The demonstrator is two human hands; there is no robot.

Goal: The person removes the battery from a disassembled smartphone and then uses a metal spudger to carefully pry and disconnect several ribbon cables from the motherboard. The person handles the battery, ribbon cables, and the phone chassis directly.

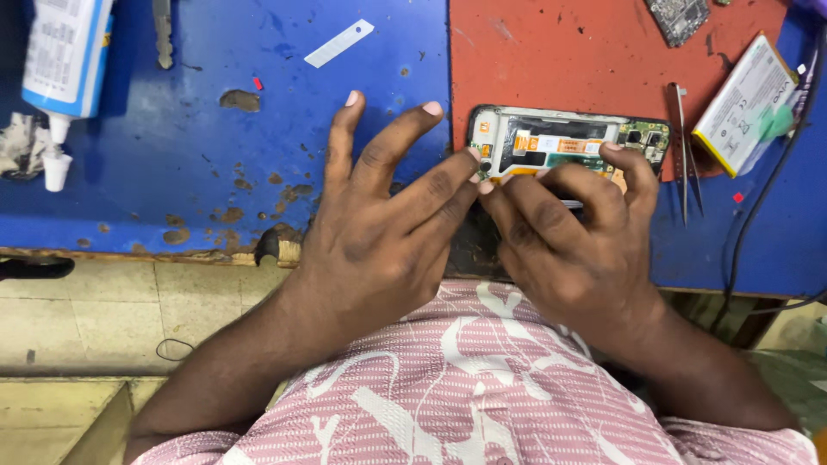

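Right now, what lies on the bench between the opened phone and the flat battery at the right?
In the head view, metal tweezers lie between the opened phone and the battery, on the edge of the red mat.

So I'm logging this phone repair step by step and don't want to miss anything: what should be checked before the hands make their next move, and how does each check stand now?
1. Opened phone lies flat on the red mat: ok.
2. Right hand steadies the phone, fingers over its lower edge: ok.
3. Left hand fingertips meet the phone's left end: ok.
4. What the fingertips pinch there: cannot tell, hidden.
5. Tweezers lie free beside the phone: ok.
6. Battery set apart from the phone: ok.
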